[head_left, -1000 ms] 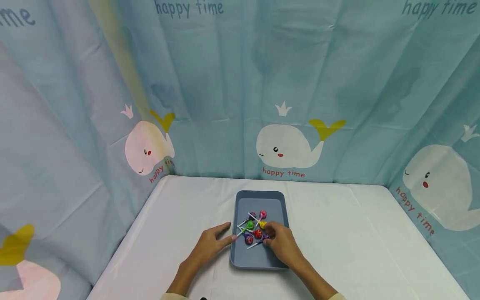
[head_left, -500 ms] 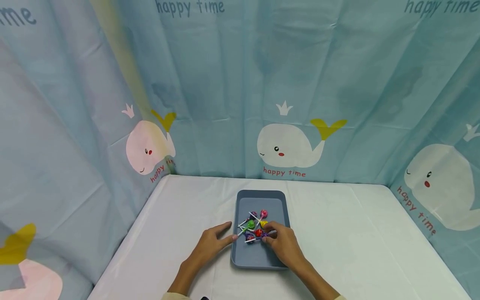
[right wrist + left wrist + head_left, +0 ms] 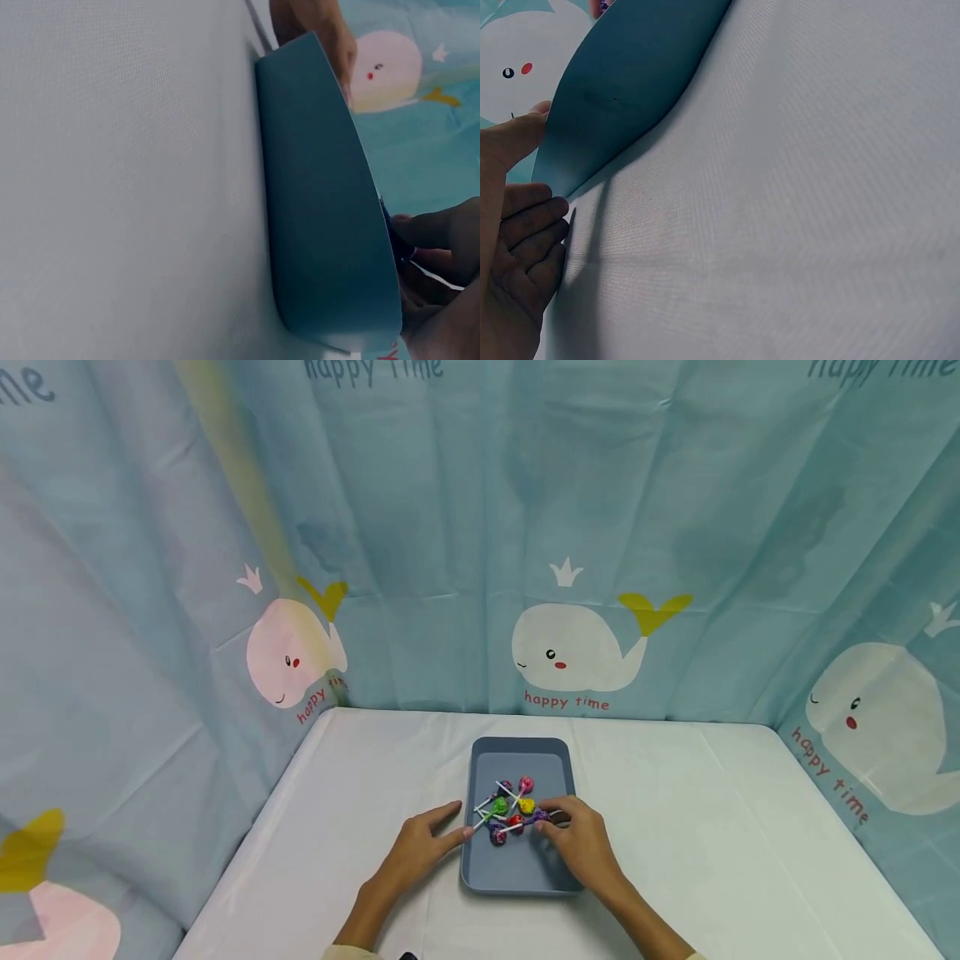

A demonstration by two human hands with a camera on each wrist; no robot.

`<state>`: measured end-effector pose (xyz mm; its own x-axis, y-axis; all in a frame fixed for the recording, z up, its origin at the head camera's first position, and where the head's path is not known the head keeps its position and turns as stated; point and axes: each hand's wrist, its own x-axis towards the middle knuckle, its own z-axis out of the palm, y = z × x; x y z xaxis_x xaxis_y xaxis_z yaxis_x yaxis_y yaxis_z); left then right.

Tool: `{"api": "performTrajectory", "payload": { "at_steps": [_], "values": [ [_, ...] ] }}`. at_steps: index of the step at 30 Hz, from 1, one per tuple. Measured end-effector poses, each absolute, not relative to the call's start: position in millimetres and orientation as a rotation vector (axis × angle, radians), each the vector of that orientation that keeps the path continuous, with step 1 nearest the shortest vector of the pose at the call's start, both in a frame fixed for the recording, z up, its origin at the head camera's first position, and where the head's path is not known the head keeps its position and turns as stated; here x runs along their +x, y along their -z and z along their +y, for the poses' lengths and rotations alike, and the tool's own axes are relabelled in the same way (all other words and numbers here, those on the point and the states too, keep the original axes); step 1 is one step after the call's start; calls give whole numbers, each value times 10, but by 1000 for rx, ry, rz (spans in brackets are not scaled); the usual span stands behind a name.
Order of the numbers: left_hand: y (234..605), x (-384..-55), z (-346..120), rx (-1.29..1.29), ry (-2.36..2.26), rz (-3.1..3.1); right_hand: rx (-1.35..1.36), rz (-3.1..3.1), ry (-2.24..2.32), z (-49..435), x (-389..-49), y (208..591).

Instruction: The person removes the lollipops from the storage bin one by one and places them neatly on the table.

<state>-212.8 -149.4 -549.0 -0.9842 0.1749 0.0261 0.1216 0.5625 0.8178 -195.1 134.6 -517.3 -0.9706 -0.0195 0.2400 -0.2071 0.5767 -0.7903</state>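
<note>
My right hand pinches a purple-wrapped lollipop between thumb and fingers, over the right side of a grey-blue tray. Its white stick points left across the other sweets. In the right wrist view, the dark wrapper shows just past the tray wall. My left hand is at the tray's left edge, thumb at the rim and fingers loosely extended outside the wall. Inside the tray lie a green lollipop, a yellow one, a red one, a pink one and darker ones.
A white cloth covers the table under the tray. Behind and at both sides hangs a light-blue curtain with whale prints, meeting the table's far edge. A small dark object shows at the bottom of the head view.
My right hand has shifted up and slightly right with the purple lollipop, which now lies nearer the yellow one and has its stick turned flatter. The left hand stays at the rim.
</note>
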Motion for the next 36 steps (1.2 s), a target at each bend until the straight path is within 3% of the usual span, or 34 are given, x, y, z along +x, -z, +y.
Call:
{"api": "performTrajectory", "payload": {
  "at_steps": [36],
  "values": [
    [5489,-2120,-1489,229,-1431,2716,-81,-2507,-1322,2173,-2002,5124]
  ]
}}
